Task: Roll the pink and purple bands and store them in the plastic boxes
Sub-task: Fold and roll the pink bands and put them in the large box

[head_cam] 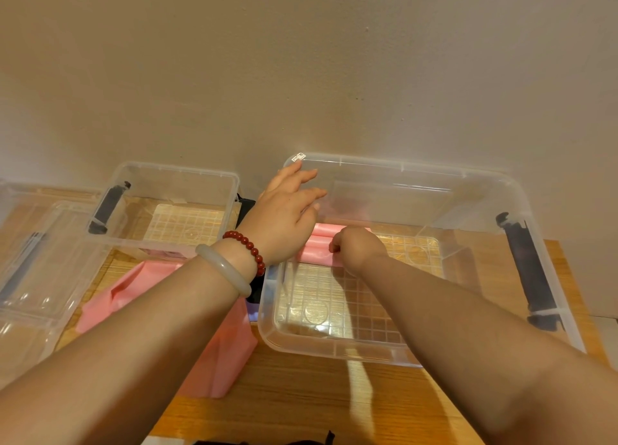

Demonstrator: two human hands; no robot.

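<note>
Bench: wooden bench (301, 398) set against a plain beige wall (301, 60).
Boxes: two clear ones, the large box (468, 177) on the right and the small box (174, 170) on the left. A third clear piece (33, 277) at far left could be a lid or a box.
Pink rolls (316, 252): two, side by side on the large box's floor.
Loose pink bands (227, 344): flat on the bench between the boxes.
Left grip (287, 210): fingers spread over the large box's left rim, holding nothing.
Right grip (357, 247): curled, pinching the nearer roll.

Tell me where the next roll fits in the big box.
The large box has bare floor nearer than the pink rolls and right of them, toward the black handle. Its far-left corner is crowded: rolls, left hand, right hand.
</note>
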